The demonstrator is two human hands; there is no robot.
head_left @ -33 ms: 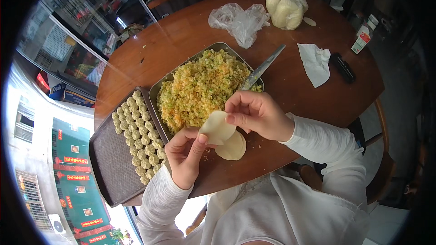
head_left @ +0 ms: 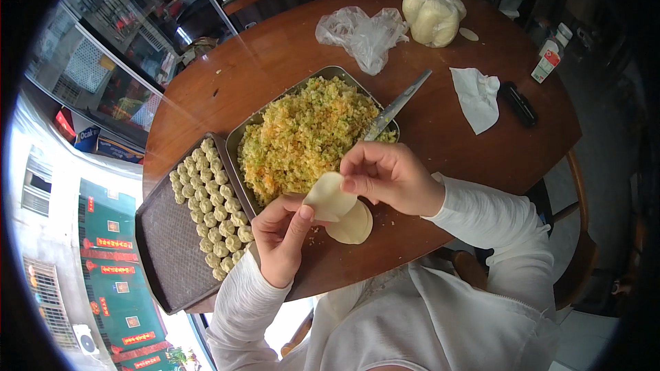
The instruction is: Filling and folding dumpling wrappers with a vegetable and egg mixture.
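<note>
Between my two hands is a thin round dough wrapper (head_left: pixel 328 198), held up off the table. My left hand (head_left: pixel 280 237) pinches its lower left edge between thumb and fingers. The thumb and forefinger of my right hand (head_left: pixel 392 177) grip the upper right edge. Just under the wrapper, a small stack of dough wrappers (head_left: pixel 352 225) lies on the table, partly covered by it. Beyond my hands stands a metal pan (head_left: pixel 232 145) heaped with chopped yellow-green filling (head_left: pixel 306 134). A flat metal spatula or knife (head_left: pixel 399 104) rests in its right side, its near end in the filling.
Left of the pan, a brown tray (head_left: pixel 168 240) bears rows of pleated dumplings (head_left: pixel 218 216). Farther back lie a crumpled plastic bag (head_left: pixel 363 33) and bagged dough wrappers (head_left: pixel 433 17). To the right are a tissue (head_left: pixel 476 99), a black object (head_left: pixel 519 104) and a bottle (head_left: pixel 550 55).
</note>
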